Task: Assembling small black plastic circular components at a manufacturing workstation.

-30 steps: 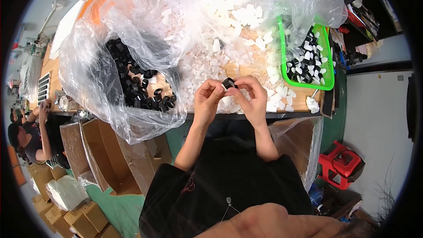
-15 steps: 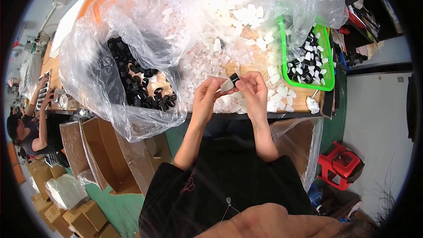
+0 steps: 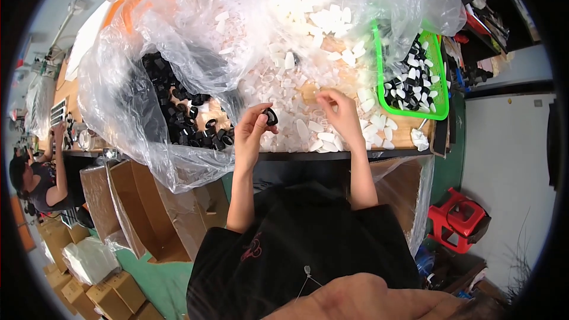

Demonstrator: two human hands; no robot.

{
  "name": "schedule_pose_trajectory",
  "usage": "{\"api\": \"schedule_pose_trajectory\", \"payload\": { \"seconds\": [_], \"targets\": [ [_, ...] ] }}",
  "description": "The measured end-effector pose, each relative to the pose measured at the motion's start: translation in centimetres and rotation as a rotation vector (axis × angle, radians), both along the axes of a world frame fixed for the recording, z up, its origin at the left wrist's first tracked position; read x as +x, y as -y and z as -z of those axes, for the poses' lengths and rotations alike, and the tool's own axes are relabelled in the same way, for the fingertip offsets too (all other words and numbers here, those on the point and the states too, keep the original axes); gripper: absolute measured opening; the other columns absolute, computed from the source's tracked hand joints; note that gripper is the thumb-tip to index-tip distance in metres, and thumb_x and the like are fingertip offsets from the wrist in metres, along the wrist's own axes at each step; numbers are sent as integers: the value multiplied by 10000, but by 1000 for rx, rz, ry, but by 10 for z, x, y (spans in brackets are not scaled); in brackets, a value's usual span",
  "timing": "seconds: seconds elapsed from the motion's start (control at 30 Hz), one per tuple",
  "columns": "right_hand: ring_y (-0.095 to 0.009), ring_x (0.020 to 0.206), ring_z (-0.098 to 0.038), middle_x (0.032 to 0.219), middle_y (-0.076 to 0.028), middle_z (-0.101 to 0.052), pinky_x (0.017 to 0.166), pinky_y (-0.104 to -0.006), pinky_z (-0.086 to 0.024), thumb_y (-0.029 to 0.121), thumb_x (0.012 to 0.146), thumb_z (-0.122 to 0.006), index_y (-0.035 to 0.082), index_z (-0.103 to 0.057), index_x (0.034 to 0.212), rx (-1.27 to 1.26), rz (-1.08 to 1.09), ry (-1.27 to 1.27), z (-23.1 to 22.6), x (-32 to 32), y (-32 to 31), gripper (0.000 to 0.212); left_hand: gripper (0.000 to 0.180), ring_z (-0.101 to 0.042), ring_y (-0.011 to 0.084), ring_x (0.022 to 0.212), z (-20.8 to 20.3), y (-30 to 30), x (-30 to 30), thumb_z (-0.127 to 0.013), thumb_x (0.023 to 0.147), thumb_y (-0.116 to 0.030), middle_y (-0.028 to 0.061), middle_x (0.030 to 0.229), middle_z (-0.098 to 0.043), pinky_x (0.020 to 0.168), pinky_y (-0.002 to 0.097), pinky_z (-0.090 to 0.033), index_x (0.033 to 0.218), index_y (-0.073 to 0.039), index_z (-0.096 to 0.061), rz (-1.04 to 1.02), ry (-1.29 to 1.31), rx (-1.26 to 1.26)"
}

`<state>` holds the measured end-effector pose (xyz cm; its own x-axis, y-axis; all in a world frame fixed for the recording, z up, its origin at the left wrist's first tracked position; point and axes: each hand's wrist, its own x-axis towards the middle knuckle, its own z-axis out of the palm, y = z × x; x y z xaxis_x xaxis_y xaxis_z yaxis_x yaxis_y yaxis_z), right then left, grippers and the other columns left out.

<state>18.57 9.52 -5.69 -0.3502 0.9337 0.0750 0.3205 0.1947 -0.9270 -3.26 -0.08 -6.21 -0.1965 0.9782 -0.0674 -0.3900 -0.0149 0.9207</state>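
Observation:
My left hand pinches a small black ring-shaped cap between thumb and fingers, just right of the bag of black caps. Apart from it, my right hand hovers over the pile of small translucent pieces, thumb and fingertips drawn together. Whatever may be between those fingertips is too small to make out. White oval pieces lie between and below my hands, near the table's front edge.
A clear plastic bag at left holds many black caps. At right stands a green basket with black-and-white pieces. Open cardboard boxes sit below the table. A red stool is at right; a co-worker works far left.
My hands have parted: the left moved left with the black cap, the right slightly up over the pile. The white oval piece held with the cap before no longer shows in my hands.

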Motion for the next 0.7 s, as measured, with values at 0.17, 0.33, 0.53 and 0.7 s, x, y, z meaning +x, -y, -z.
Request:
{"api": "schedule_pose_trajectory", "payload": {
  "seconds": [0.17, 0.33, 0.53, 0.7],
  "targets": [
    [-303, 772, -634, 890, -123, -642, 707, -367, -502, 115, 866, -678, 22, -633, 931, 185, 299, 203, 48, -38, -38, 122, 346, -634, 147, 963, -10, -8, 17, -681, 865, 60, 77, 1083, -650, 797, 293, -544, 1205, 27, -631, 33, -15, 107],
    [-212, 771, -652, 910, -94, -649, 727, -287, -523, 94, 856, -704, 34, -651, 944, 369, 256, 170, 56, -47, -45, 120, 362, -626, 126, 979, -20, -9, 20, -709, 831, 89, 71, 1114, -650, 844, 243, -501, 1184, 29, -651, 62, -90, 177],
    [-242, 858, -679, 935, -111, -701, 765, -310, -535, -14, 863, -675, 17, -658, 949, 145, 195, -359, -23, -30, 15, 94, 343, -630, 148, 1010, -12, -9, 22, -695, 837, 105, 88, 1094, -660, 887, 267, -503, 1172, 50, -645, -82, -203, 183],
    [-243, 869, -677, 949, -115, -722, 767, -308, -535, -80, 805, -713, 8, -661, 945, 540, 56, -208, -56, -25, 33, 174, 330, -634, 192, 1057, -14, -16, 29, -685, 837, 114, 125, 1111, -666, 985, 322, -488, 1162, 77, -637, -25, -370, 261]
  ]
}}
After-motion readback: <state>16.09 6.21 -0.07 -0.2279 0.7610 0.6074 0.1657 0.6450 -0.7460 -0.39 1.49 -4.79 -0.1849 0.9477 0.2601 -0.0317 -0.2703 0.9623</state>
